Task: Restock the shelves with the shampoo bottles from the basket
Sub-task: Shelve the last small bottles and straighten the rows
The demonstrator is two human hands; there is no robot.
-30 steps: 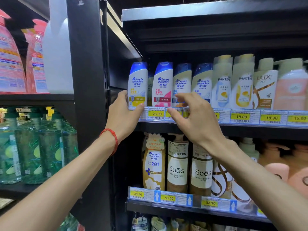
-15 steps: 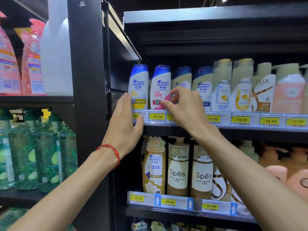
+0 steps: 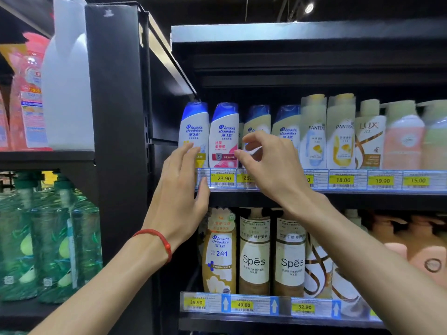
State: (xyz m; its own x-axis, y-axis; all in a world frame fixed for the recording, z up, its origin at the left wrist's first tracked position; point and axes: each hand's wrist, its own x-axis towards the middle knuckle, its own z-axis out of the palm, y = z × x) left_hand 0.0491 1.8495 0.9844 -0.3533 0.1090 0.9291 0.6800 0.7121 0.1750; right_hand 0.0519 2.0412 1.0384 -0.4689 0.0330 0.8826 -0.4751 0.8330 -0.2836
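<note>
Four Head & Shoulders shampoo bottles with blue caps stand at the left end of the upper shelf [image 3: 343, 189]. My left hand [image 3: 179, 197] is open, its fingertips over the lower part of the leftmost white bottle [image 3: 193, 126]. Beside it stands a white and pink bottle [image 3: 223, 131]. My right hand [image 3: 271, 165] hovers in front of the third, cream bottle [image 3: 257, 119] with thumb and forefinger curled apart; it holds nothing that I can see. A fourth bottle [image 3: 286, 122] stands just right of it. The basket is out of view.
Pantene bottles [image 3: 314, 131], a Lux bottle [image 3: 370, 136] and pump bottles fill the shelf to the right. Spes bottles [image 3: 254, 257] stand on the lower shelf. A black upright post [image 3: 116, 117] borders the bay; a white jug [image 3: 67, 81] and green bottles [image 3: 48, 238] sit left.
My right hand has risen from the price rail to the front of the third bottle. My left hand has slid up from the rail's left end onto the leftmost bottle.
</note>
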